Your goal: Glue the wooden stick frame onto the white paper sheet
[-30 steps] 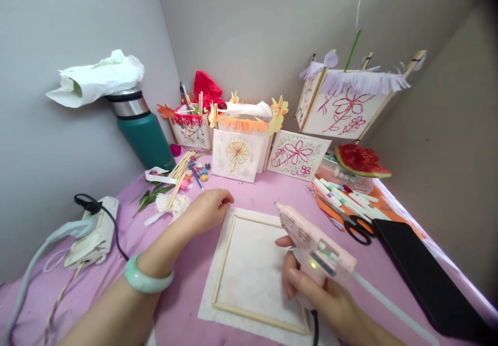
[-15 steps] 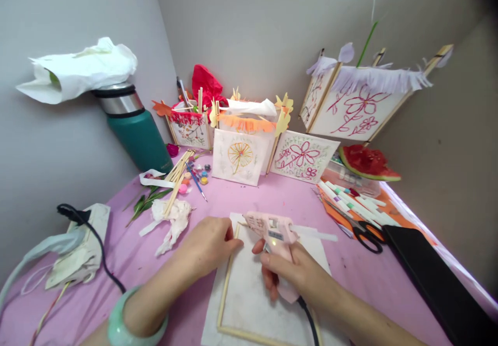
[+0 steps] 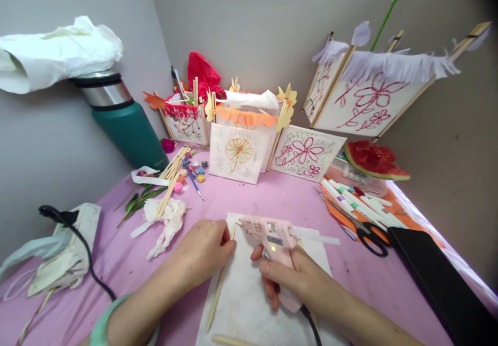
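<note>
My left hand [image 3: 212, 247] pinches a thin wooden stick [image 3: 216, 299] near its upper end, above a white sheet of paper [image 3: 249, 294]. The stick slants along the sheet's left side, and its lower end stands apart from a second wooden stick [image 3: 229, 340] at the bottom of the view. In my right hand [image 3: 286, 276] is a pale pink glue gun [image 3: 276, 237], fingers wrapped round its handle, with a small light glowing. Its nozzle points left, close to the stick's upper end; whether they touch I cannot tell. A glue stick [image 3: 315, 235] protrudes from the gun's rear.
Behind the sheet stand decorated paper panels [image 3: 238, 151] and a lantern-like box [image 3: 365, 97]. A teal bottle [image 3: 130, 133], bundled sticks [image 3: 175, 172] and a power strip [image 3: 72, 247] are left. Scissors [image 3: 368, 234], markers [image 3: 356, 201] and a black slab [image 3: 436, 278] lie right.
The stick in my left hand has parted from the bottom stick, leaving a gap at the lower left corner. The glue gun stays by its upper end. The view has shifted slightly.
</note>
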Available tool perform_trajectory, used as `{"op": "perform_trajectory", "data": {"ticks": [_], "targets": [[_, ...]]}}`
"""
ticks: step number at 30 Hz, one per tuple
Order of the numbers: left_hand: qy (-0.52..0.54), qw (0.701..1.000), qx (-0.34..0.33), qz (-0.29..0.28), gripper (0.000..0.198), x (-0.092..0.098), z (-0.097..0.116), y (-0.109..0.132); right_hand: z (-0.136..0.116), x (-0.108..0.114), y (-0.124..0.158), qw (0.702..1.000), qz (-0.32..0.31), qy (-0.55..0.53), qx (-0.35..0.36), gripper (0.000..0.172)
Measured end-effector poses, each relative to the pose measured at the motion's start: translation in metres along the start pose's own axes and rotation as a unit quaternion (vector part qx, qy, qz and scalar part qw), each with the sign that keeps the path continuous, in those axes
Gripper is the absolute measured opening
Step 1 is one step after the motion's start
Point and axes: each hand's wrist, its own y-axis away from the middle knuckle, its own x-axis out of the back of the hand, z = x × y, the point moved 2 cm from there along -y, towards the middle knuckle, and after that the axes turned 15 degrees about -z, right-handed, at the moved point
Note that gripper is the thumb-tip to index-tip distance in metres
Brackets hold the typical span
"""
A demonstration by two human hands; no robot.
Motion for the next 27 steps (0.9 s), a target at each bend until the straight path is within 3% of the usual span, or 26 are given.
{"op": "perform_trajectory", "data": {"ticks": [27], "targets": [[0.002, 0.999, -0.013, 0.029, 0.015, -0.0064, -0.0043, -0.0017, -0.0061, -0.0014, -0.0045, 0.999, -0.007, 0.036, -0.018, 0.030]]}}
